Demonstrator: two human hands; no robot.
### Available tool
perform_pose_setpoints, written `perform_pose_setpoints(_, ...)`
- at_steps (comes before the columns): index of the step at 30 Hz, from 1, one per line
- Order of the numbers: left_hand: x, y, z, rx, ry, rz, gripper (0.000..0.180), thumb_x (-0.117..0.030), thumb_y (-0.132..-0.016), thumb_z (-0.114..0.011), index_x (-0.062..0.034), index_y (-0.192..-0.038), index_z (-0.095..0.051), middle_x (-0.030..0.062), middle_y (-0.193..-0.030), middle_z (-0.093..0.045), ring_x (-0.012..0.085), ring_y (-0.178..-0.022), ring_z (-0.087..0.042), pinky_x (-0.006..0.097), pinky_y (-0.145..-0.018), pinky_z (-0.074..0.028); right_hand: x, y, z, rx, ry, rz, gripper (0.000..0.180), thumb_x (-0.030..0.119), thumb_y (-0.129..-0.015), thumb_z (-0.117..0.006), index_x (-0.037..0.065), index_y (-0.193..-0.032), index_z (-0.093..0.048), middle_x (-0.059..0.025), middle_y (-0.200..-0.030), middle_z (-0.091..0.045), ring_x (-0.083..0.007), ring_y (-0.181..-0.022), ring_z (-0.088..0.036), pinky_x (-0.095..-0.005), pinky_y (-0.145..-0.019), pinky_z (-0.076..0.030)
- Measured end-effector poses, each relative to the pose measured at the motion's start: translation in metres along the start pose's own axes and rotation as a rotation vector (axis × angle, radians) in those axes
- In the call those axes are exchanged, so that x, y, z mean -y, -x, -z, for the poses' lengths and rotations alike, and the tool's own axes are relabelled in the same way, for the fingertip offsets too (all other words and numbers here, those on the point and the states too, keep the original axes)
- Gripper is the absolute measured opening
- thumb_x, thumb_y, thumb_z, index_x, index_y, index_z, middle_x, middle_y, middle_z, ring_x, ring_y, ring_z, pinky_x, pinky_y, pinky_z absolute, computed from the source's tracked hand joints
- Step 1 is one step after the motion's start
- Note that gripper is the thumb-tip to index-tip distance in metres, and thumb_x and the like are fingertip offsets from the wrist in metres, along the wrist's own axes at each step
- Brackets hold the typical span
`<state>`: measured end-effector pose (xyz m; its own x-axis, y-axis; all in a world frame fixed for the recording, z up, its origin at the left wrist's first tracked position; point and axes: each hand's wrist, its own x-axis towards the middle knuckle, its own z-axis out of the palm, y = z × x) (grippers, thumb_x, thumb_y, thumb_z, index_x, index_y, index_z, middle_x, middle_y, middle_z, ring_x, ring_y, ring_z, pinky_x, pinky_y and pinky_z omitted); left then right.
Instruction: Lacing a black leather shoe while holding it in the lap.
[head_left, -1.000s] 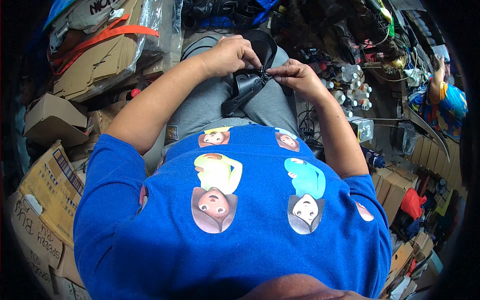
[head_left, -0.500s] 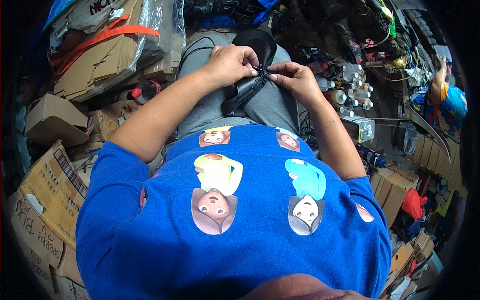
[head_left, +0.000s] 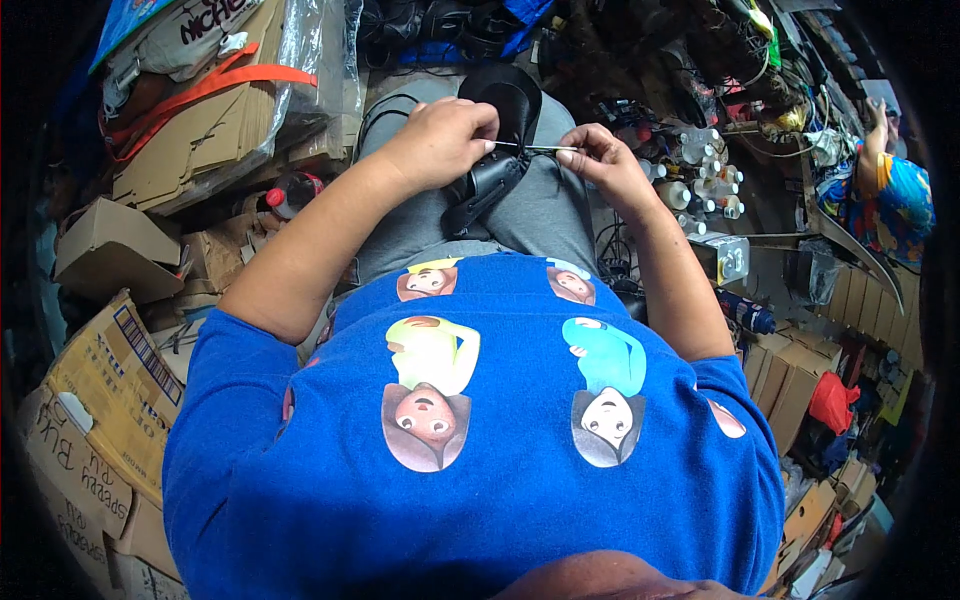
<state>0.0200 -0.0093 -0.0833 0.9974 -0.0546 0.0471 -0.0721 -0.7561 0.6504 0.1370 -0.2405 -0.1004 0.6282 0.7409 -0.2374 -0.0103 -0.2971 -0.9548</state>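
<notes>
A black leather shoe (head_left: 494,180) rests on my lap, over grey trousers. My left hand (head_left: 450,140) is on its left side, fingers curled closed around one end of a thin cord. On the other side my right hand (head_left: 605,160) pinches the other end between thumb and fingers. The thin cord (head_left: 545,148) runs taut and nearly level across the middle of the shoe, light-coloured near my right hand. Where it meets the shoe, a small dark gathering of cord shows, too small to make out. My left fingertips are partly hidden.
Flattened cardboard (head_left: 200,135) and an open carton (head_left: 118,250) lie at left, near a red-capped bottle (head_left: 290,195). Several small bottles (head_left: 700,190) stand at right. Black shoes (head_left: 440,30) lie beyond my knees. Another person's colourful sleeve (head_left: 905,190) shows far right.
My hands have moved apart, the left to the left and the right to the right. The cord between them is now drawn out straight across the shoe.
</notes>
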Motion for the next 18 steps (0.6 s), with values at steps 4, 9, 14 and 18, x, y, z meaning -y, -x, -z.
perform_pose_setpoints(4,-0.01,-0.01,0.003,0.149,-0.098,0.039,0.013,-0.016,-0.083,-0.059,-0.0042,-0.088,-0.06,0.0151,-0.084,-0.063,0.0333,-0.086,-0.059,0.044,-0.075,-0.046,-0.006,0.02,-0.009,-0.1,0.158,-0.013,0.043,0.033,-0.065,-0.084,0.004,-0.084,-0.059,-0.0023,-0.092,-0.046,-0.0111,-0.08,-0.047,-0.0248,-0.069,-0.042)
perform_pose_setpoints(9,-0.011,-0.017,0.002,0.177,-0.164,-0.049,0.012,-0.015,-0.084,-0.056,-0.0049,-0.089,-0.06,0.015,-0.089,-0.064,0.033,-0.091,-0.06,0.045,-0.076,-0.046,0.007,0.041,-0.026,-0.249,0.38,0.065,0.037,0.03,-0.067,-0.082,0.005,-0.083,-0.061,-0.0038,-0.09,-0.05,-0.0138,-0.078,-0.048,-0.0266,-0.07,-0.043)
perform_pose_setpoints(14,-0.009,-0.017,0.002,0.203,-0.201,-0.069,0.012,-0.014,-0.085,-0.055,-0.0073,-0.094,-0.059,0.0121,-0.088,-0.065,0.032,-0.092,-0.06,0.045,-0.079,-0.044,0.018,0.048,-0.006,-0.149,0.301,0.093,0.013,0.013,-0.076,-0.07,0.003,-0.077,-0.062,-0.0041,-0.092,-0.055,-0.014,-0.085,-0.052,-0.0266,-0.074,-0.043)
perform_pose_setpoints(18,-0.007,-0.016,0.003,0.239,-0.195,-0.078,0.012,-0.015,-0.085,-0.054,-0.0095,-0.095,-0.059,0.0101,-0.088,-0.065,0.0312,-0.091,-0.06,0.045,-0.079,-0.043,0.044,0.035,0.03,0.038,0.127,0.091,0.012,0.013,-0.079,-0.064,0.003,-0.076,-0.06,-0.0035,-0.09,-0.056,-0.0126,-0.09,-0.053,-0.0269,-0.082,-0.041)
